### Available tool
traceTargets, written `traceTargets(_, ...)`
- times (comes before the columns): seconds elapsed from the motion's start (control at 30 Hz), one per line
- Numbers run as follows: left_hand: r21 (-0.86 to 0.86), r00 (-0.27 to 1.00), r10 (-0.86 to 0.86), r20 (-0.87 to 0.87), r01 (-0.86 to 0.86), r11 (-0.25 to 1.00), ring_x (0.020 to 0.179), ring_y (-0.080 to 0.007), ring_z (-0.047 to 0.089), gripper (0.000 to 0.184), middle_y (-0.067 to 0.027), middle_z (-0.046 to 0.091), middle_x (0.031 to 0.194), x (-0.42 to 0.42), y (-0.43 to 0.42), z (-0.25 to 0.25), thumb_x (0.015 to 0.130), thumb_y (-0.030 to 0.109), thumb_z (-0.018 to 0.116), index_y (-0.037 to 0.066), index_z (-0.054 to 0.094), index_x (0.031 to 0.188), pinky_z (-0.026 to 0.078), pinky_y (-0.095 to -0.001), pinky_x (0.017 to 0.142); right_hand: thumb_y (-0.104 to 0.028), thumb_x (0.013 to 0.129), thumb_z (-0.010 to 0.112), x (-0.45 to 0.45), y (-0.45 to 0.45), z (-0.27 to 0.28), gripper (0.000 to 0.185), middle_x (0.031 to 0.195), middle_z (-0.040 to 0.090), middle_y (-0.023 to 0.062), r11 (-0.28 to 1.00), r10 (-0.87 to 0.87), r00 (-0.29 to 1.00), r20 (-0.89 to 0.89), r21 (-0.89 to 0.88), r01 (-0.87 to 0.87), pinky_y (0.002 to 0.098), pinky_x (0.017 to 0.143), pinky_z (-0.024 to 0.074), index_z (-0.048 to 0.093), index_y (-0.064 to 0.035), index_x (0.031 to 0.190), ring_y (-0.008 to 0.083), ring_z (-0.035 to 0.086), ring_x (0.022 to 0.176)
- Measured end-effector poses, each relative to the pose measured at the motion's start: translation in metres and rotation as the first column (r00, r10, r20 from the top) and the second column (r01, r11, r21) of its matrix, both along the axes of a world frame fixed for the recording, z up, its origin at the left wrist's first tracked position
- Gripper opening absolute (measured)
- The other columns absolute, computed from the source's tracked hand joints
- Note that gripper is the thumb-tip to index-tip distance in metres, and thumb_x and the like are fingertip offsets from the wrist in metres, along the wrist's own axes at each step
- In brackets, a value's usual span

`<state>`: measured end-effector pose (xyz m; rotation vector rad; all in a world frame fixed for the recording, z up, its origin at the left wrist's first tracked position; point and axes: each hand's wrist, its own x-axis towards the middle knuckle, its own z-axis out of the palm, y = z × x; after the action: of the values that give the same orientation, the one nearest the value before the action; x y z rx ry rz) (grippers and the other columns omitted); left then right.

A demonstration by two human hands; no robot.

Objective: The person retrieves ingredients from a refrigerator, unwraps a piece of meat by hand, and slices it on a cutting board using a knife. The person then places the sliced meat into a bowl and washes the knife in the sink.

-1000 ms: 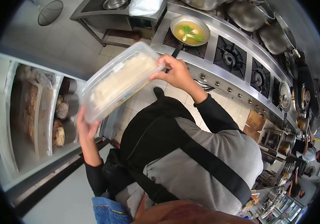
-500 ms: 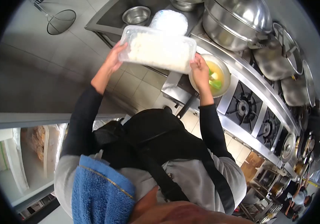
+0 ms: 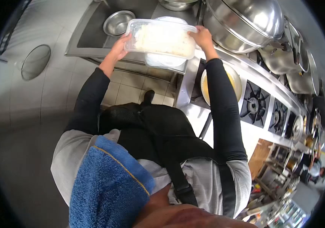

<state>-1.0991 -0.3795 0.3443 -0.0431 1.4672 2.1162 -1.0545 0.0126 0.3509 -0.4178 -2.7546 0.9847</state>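
A clear rectangular plastic container (image 3: 162, 40) filled with a white, crumbly-looking food is held between both hands. My left hand (image 3: 121, 46) grips its left end, and my right hand (image 3: 203, 37) is closed on the right end. Directly beneath it in this view is a rounded white bundle (image 3: 165, 61) at the edge of the steel counter, mostly covered by the container. Whether the two touch, I cannot tell. Under my right forearm, a frying pan (image 3: 236, 80) with yellow liquid sits on the stove, partly hidden.
A small metal bowl (image 3: 117, 23) stands on the steel counter (image 3: 90, 32) to the left. Large steel pots (image 3: 236, 28) line the back of the stove beside black burners (image 3: 255, 104). A round mesh strainer (image 3: 36, 62) is at far left. Another person (image 3: 315, 169) is in the distance.
Both hands have carried the container forward over the counter, above the white bundle. My body has turned and moved away from the open fridge, which is out of view now.
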Motion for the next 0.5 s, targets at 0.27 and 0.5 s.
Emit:
traceTargets(0.27, -0.100, 0.967, -0.213, 0.141, 0.228, 0.969, 0.103, -0.0211, 0.064, 0.043, -0.0089, 0.064, 0.116, -0.044, -0.005, -0.012, 0.089, 0.021, 0.071, 0.003, 0.056, 0.125, 0.053, -0.0377, 0.088, -0.075, 0.060, 0.073, -0.065, 0.013, 0.013, 0.083, 0.100, 0.072, 0.0170, 0.874, -0.002, 0.940, 0.340, 0.458, -0.164, 0.0397, 0.086, 0.0525, 0.072, -0.0027, 0.100, 0.0330, 0.068, 0.096)
traceTargets(0.5, 0.134, 0.877, -0.450, 0.170, 0.432, 0.892, 0.122, -0.0316, 0.049, 0.051, -0.0201, 0.050, 0.133, -0.030, -0.010, -0.003, 0.100, 0.028, 0.047, -0.006, 0.041, 0.137, 0.037, -0.0443, 0.106, -0.067, 0.075, 0.067, 0.011, 0.061, 0.029, 0.066, 0.094, 0.071, 0.0162, 0.918, 0.071, 0.850, 0.523, 0.300, -0.261, 0.0406, 0.080, 0.0528, 0.073, -0.0048, 0.094, 0.0280, 0.068, 0.087)
